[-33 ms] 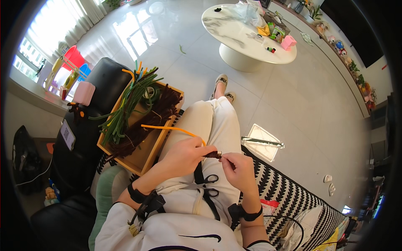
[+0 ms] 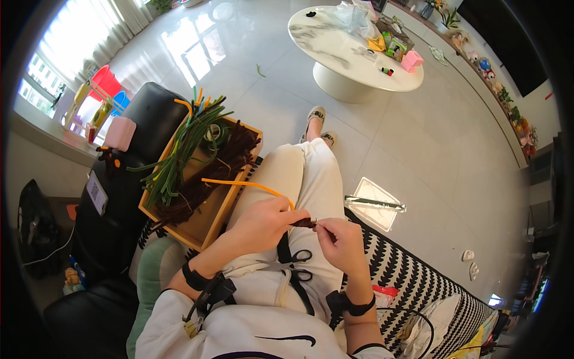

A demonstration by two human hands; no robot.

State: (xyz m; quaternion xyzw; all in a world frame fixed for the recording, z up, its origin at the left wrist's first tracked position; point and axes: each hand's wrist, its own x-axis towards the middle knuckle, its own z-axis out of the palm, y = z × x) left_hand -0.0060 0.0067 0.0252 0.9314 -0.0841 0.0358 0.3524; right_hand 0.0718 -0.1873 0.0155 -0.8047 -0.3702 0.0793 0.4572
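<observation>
Above my lap, my left hand [image 2: 266,221] is closed round a short, fuzzy dark brown coil [image 2: 304,222], which looks like wound pipe cleaner. An orange pipe cleaner [image 2: 239,182] runs out from that hand toward the left, its far end free beside the box. At the coil's right end, thumb and fingers of my right hand [image 2: 342,242] are pinched together; what lies between those fingertips is too small to make out. To my left, a wooden box [image 2: 212,230] holds green pipe cleaners [image 2: 167,164], a brown bundle of them [image 2: 206,185] and a roll of green tape [image 2: 215,134].
A black sofa arm [image 2: 161,113] beside the box carries a pink case [image 2: 120,133] and a phone-like card [image 2: 96,192]. Ahead stands a round marble-look table [image 2: 326,48] with bags and small items. A patterned black-and-white cover [image 2: 394,257] lies at my right.
The pale glint at the coil's right end, between my hands, shows less now. Both hands have hardly moved.
</observation>
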